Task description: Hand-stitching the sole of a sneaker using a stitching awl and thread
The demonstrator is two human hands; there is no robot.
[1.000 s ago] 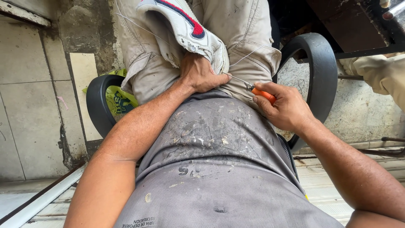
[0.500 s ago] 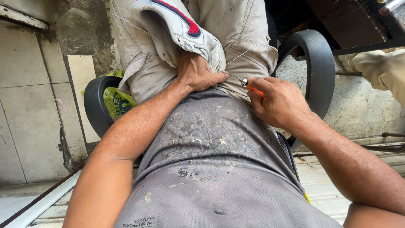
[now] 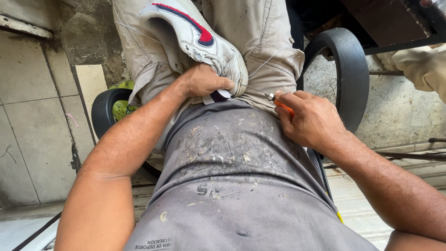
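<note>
left hand (image 3: 204, 82) grips white sneaker (image 3: 200, 42); right hand (image 3: 311, 121) holds orange-handled awl (image 3: 278, 101)

Both hands curled shut, left hand (image 3: 204, 81) clenched, right hand (image 3: 311, 118) pinching.

Honestly not much of that stuff here; no packages, no signs, no screens anywhere. Only thing close is the print on the grey shirt (image 3: 241, 186); a small dark logo mark (image 3: 203, 189) sits mid-front, half lost in the paint stains; a tiny two-line strip of dark lettering (image 3: 159, 243) runs low on the front, near the bottom edge of the view, looks upside down from here.
</note>
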